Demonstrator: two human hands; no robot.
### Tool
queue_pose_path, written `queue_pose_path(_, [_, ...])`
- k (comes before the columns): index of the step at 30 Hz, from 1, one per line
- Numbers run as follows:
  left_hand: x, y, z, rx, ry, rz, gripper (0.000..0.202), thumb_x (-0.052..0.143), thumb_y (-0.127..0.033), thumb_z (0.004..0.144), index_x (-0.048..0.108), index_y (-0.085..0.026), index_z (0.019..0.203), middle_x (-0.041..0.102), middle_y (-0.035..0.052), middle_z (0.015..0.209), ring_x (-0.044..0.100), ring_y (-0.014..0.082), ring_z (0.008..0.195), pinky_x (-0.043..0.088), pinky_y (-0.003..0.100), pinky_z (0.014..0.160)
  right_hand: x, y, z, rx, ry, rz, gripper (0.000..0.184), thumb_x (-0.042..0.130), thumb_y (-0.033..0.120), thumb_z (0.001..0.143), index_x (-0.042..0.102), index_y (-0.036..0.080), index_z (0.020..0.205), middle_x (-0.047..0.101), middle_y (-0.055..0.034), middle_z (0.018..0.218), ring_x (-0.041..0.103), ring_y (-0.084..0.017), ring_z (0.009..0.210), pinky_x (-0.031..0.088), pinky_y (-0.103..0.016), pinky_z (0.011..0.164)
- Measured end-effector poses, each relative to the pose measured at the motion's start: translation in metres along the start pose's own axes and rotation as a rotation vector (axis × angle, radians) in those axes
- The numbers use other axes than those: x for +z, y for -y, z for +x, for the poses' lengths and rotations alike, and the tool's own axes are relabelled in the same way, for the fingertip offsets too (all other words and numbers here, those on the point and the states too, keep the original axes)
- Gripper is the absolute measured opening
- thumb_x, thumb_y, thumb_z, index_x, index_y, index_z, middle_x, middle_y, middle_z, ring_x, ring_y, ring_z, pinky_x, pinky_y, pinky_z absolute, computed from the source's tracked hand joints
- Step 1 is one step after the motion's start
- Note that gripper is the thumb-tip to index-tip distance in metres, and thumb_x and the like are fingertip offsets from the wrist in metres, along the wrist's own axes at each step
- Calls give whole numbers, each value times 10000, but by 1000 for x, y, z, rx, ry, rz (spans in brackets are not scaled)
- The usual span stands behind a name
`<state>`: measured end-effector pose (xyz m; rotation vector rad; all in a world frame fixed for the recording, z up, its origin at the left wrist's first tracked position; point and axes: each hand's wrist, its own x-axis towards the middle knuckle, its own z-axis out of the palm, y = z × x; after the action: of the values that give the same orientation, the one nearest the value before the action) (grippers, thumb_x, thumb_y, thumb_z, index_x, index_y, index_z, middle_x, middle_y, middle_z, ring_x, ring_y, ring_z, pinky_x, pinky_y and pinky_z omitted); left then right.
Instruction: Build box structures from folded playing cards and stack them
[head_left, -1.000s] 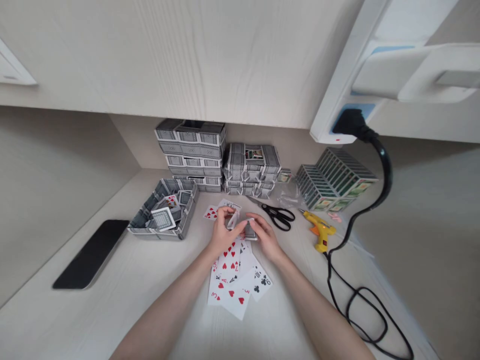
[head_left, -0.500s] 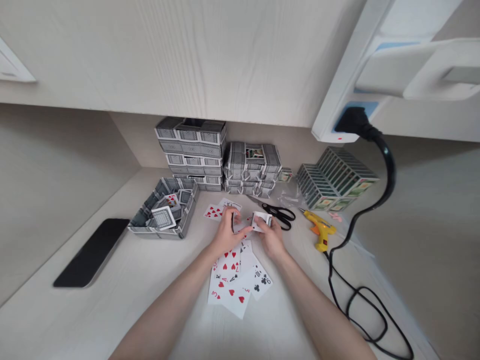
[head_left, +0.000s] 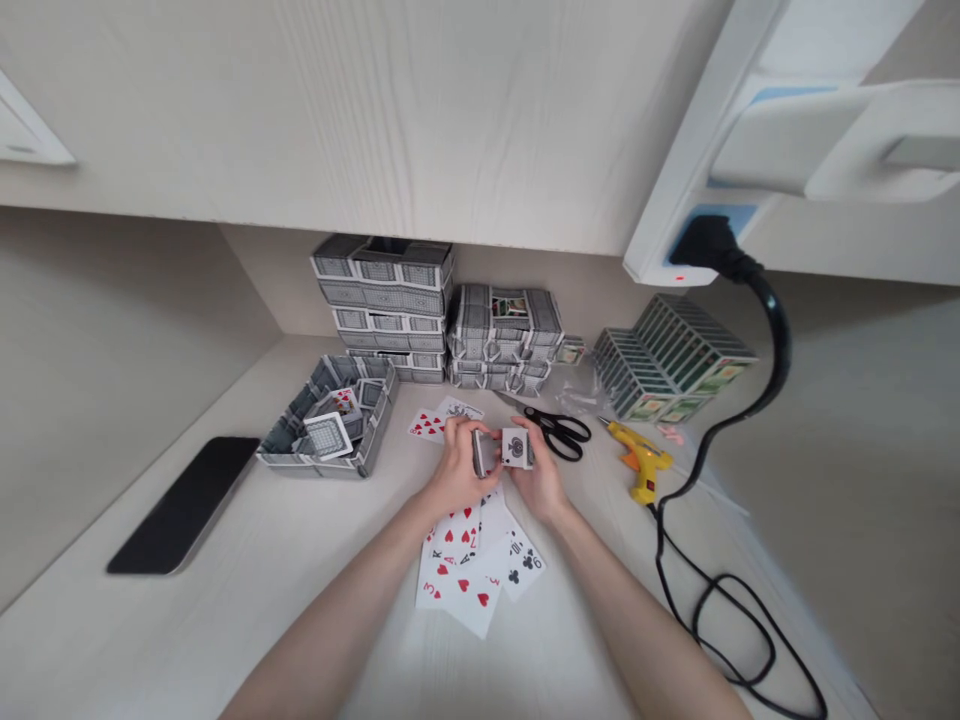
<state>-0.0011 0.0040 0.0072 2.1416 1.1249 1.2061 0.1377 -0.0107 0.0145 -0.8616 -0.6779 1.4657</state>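
Over the loose cards, my left hand [head_left: 455,468] is closed on a folded playing card [head_left: 480,455], seen nearly edge-on with its dark patterned back. Close beside it, my right hand [head_left: 541,478] grips another folded playing card [head_left: 517,447], whose spade face points up at me. The two pieces almost meet; whether they touch I cannot tell. Under my wrists lies a spread of flat playing cards [head_left: 469,590], faces up. Two more face-up cards [head_left: 427,425] lie just beyond my left hand.
Black scissors [head_left: 562,432] lie right of my hands, then a yellow glue gun [head_left: 641,458] with a black cord [head_left: 701,575]. At left are an open card-built box [head_left: 360,465] holding cards and a black phone [head_left: 184,505]. Card-built boxes [head_left: 390,290] and green-patterned card stacks [head_left: 675,360] stand behind.
Both hands have drawn closer together. My right thumb has moved off the folded card's face, uncovering the spade. My left hand's folded card has shifted right, toward it.
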Motion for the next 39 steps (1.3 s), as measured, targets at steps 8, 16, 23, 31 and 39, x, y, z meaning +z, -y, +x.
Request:
queue_pose_path(8, [1, 2, -2, 43, 74, 24, 524, 615, -97, 630, 369, -196, 1082, 303, 78, 1027, 361, 263, 1076, 372, 475, 924, -1, -3, -1, 4, 49, -46, 345, 578, 497, 724, 559, 260, 974, 631, 6, 873, 575, -185, 807, 448, -293, 691])
queue_pose_path(16, [4, 2, 2, 23, 107, -8, 529, 643, -209, 719, 366, -240, 1169, 352, 91, 1133, 390, 264, 1129, 367, 479, 955, 0, -7, -1, -39, 42, -103, 405, 532, 553, 745, 589, 247, 1003, 631, -14, 940, 562, -201, 897, 445, -320, 773])
queue_pose_path(23, [3, -2, -1, 21, 167, 44, 703, 729, -329, 634, 381, -263, 1241, 325, 90, 1161, 402, 269, 1093, 370, 452, 969, -4, -11, -2, 35, 88, -99, 450, 556, 535, 740, 566, 259, 1095, 598, -20, 1127, 526, -227, 1077, 433, -345, 871])
queue_pose_path(31, [3, -4, -2, 37, 159, 94, 780, 758, -284, 593, 373, -269, 1271, 320, 94, 1148, 359, 298, 1122, 351, 489, 973, 0, -12, -7, 61, 69, -214, 482, 520, 579, 755, 582, 270, 1119, 589, -31, 1170, 449, -229, 1194, 413, -388, 932])
queue_pose_path(39, [3, -4, -2, 49, 162, 55, 750, 748, -255, 596, 385, -252, 1252, 343, 97, 1127, 374, 295, 1103, 343, 500, 965, 4, -6, -10, 26, 130, -250, 511, 492, 591, 770, 537, 285, 1177, 545, -19, 1228, 464, -230, 1171, 380, -395, 970])
